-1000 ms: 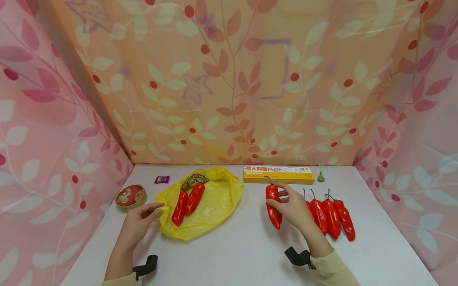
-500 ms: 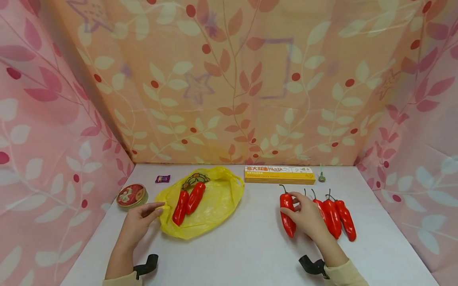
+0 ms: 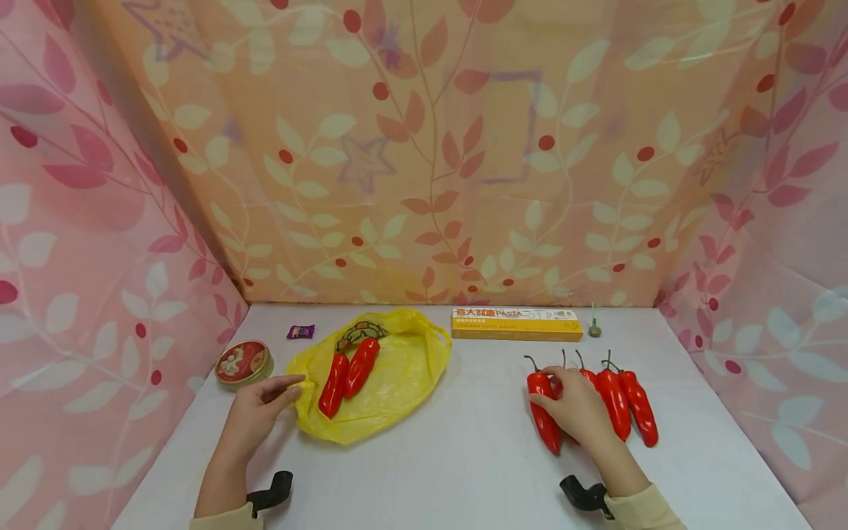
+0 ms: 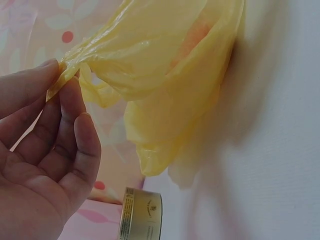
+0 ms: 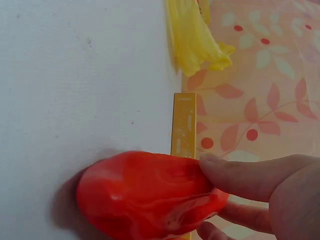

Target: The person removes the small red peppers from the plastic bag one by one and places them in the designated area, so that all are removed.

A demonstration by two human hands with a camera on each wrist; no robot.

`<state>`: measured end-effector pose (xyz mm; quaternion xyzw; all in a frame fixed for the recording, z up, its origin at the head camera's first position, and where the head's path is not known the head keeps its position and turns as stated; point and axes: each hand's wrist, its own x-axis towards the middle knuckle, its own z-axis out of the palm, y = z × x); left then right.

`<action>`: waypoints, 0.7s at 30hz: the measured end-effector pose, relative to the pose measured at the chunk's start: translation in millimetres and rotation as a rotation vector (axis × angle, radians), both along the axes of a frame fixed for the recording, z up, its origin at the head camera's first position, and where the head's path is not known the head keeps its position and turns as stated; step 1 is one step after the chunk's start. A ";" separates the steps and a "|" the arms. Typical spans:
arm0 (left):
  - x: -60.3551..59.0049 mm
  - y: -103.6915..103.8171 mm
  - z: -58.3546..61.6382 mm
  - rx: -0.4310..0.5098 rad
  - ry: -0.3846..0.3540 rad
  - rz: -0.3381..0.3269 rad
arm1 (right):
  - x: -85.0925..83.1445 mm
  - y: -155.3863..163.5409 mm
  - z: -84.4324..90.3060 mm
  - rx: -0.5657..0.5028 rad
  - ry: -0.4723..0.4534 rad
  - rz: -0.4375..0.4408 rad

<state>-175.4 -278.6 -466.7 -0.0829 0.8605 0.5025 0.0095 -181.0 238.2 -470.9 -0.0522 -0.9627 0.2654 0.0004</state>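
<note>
**Red pepper held at the row's left end, yellow bag pinched at its edge**

Red plastic dominates the right half of the white table (image 3: 464, 456). We see the right hand (image 3: 578, 412) lying low on the surface, forearm running back toward the lower right, with its thumb and fingers curled round a red pepper (image 3: 543, 412). That pepper lies with its tip pointing toward the person and its stem (image 3: 532, 360) toward the back wall, just beside the row of peppers (image 3: 626, 405) at the hand's right; the hand covers part of the row. From the right wrist view the thumb (image 5: 245, 172) presses on the pepper's glossy side, with the table directly beneath it.

The left hand (image 3: 255, 412) rests on the table at the left, its forefinger and thumb pinching the near edge of the yellow bag (image 3: 397, 383). The left wrist view confirms a twisted fold of bag film caught between the fingertips (image 4: 55, 75), the other fingers loosely bent. Two peppers in the bag (image 3: 347, 372) lie side by side on the bag.

Compared with one second ago, we note that the right hand has carried its pepper from mid-table, lifted and near the pasta box (image 3: 517, 324), rightward and down to the row. The left hand's pinch, the round tin (image 3: 243, 363) and the purple sweet (image 3: 300, 331) are unchanged.
</note>
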 end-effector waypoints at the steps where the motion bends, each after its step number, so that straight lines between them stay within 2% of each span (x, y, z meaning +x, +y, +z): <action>1: -0.2 -0.1 0.1 0.001 0.003 -0.001 | -0.7 0.8 -1.0 0.005 -0.003 -0.002; 6: -0.7 -0.5 0.1 0.000 0.012 -0.011 | -4.2 5.5 -5.3 0.028 -0.019 -0.013; 21: -1.0 1.3 -1.2 0.009 0.011 -0.007 | -10.5 7.9 -11.2 0.086 0.008 -0.014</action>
